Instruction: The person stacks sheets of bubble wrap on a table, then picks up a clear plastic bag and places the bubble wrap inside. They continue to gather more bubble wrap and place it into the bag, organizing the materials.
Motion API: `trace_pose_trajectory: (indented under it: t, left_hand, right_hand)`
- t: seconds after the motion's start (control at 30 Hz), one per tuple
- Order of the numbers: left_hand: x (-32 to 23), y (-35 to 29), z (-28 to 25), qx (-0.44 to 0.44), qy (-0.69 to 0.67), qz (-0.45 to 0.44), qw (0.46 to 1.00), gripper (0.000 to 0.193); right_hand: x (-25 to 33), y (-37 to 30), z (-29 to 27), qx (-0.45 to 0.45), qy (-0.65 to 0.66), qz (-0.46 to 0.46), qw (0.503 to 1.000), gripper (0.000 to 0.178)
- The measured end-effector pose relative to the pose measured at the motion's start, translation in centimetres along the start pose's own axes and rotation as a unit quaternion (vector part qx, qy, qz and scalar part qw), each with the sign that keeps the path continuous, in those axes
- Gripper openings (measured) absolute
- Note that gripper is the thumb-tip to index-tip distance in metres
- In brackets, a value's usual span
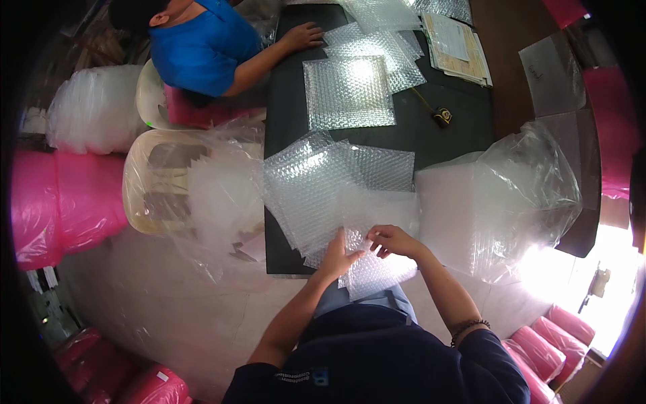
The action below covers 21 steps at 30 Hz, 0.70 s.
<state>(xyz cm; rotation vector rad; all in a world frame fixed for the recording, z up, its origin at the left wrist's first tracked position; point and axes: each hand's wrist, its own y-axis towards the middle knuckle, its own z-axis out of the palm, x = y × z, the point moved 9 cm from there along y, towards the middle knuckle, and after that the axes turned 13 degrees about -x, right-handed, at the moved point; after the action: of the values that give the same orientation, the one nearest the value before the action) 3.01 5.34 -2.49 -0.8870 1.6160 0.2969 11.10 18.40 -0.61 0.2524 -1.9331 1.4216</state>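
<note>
A clear bubble wrap pouch (381, 276) lies in front of me and hangs over the table's near edge towards my lap. My left hand (338, 258) rests at its left side, fingers stretched forward and thumb apart. Over its upper right part is my right hand (393, 242), with fingers bent and tips drawn together; what they pinch is too small to tell. Just beyond my hands lies a frosted, translucent sheet (380, 205). Overlapping bubble wrap pouches (306, 178) spread to the left and beyond it.
A large plastic bag of stacked translucent sheets (454, 209) stands at the right. Farther off are a flat bubble wrap pouch (350, 94), a tape measure (441, 116) and papers (457, 50). A co-worker in blue (205, 50) sits far left, near a plastic-covered chair (145, 182).
</note>
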Motion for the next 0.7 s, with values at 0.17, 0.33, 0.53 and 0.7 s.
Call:
trace_pose_trajectory:
  t: [0.17,0.33,0.53,0.7]
  left_hand:
    - [-1.7,0.8,-11.2,-0.031,-0.001,-0.088,0.996,0.046]
    - [6.7,1.7,-16.0,-0.076,0.124,-0.106,0.984,0.059]
    - [11.7,3.3,-15.2,-0.067,0.082,-0.071,0.992,0.053]
    - [10.5,1.8,-15.2,-0.041,-0.081,-0.159,0.983,0.049]
  right_hand:
    - [6.4,-0.7,-8.4,-0.424,0.056,-0.256,0.867,0.014]
    - [-1.4,8.3,-1.7,-0.167,-0.484,-0.157,0.845,0.042]
    - [7.3,-0.4,-8.5,-0.3,-0.393,-0.203,0.845,0.019]
    - [11.9,-10.9,-14.5,-0.395,0.294,-0.213,0.844,0.016]
